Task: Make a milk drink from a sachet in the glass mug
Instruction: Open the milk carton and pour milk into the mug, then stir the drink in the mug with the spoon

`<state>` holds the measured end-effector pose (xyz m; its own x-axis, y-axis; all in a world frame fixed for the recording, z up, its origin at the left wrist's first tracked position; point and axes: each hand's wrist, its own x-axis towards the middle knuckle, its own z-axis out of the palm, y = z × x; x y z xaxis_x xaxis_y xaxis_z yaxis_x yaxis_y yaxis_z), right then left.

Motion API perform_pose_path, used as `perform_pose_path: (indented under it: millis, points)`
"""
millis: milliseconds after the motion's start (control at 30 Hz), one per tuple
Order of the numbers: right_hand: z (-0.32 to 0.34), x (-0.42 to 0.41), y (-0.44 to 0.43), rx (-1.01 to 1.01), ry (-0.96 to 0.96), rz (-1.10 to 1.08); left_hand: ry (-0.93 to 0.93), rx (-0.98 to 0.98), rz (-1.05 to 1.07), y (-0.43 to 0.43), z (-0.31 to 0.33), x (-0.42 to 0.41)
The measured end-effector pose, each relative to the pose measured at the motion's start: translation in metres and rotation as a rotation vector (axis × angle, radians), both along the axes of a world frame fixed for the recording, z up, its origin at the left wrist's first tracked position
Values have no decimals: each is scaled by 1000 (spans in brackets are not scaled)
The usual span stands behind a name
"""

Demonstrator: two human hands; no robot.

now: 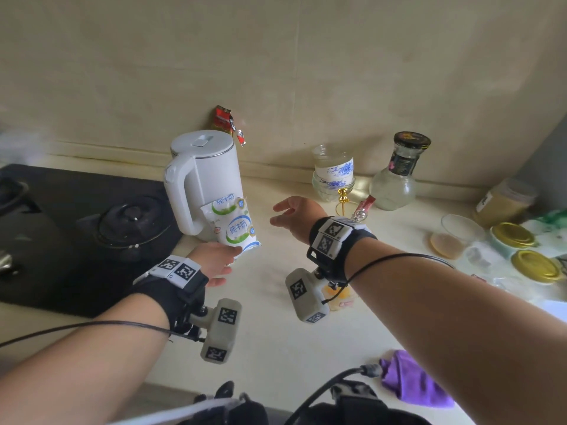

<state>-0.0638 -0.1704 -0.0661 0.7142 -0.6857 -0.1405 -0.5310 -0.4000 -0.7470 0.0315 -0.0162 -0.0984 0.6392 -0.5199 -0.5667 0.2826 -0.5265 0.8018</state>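
Note:
My left hand [216, 260] holds a white, green and blue milk sachet [233, 223] by its lower end, upright in front of the white kettle [204, 176]. My right hand [296, 214] hovers to the right of the sachet with its fingers apart and nothing in it. A glass mug [457, 237] with a little brownish liquid at its bottom stands at the right of the counter, well away from both hands. A thin red sachet stick [363, 207] lies just behind my right wrist.
A black stove top [76, 222] with a burner fills the left. Against the wall stand a blue-flowered glass jar [334, 171] and a round glass bottle [395, 176]. Gold-lidded jars [527, 253] crowd the right edge. A purple cloth [414, 378] lies near the front edge.

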Motion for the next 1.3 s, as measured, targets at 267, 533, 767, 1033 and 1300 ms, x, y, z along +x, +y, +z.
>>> perform_pose_path:
  millis: [267, 533, 767, 1033, 1300]
  points:
    - [6, -11, 0, -7, -14, -16, -2, -43, -12, -6, 7, -3]
    - [16, -33, 8, -22, -37, -12, -73, -101, 2, 0, 15, -21]
    - [30, -63, 17, -69, -57, -23, -172, -154, 31, 13, 21, -45]
    - [27, -91, 24, -80, -57, -55, -216, -218, 50, 27, 26, -75]
    - [19, -103, 42, -66, -11, 15, -231, -234, 53, 42, 25, -98]
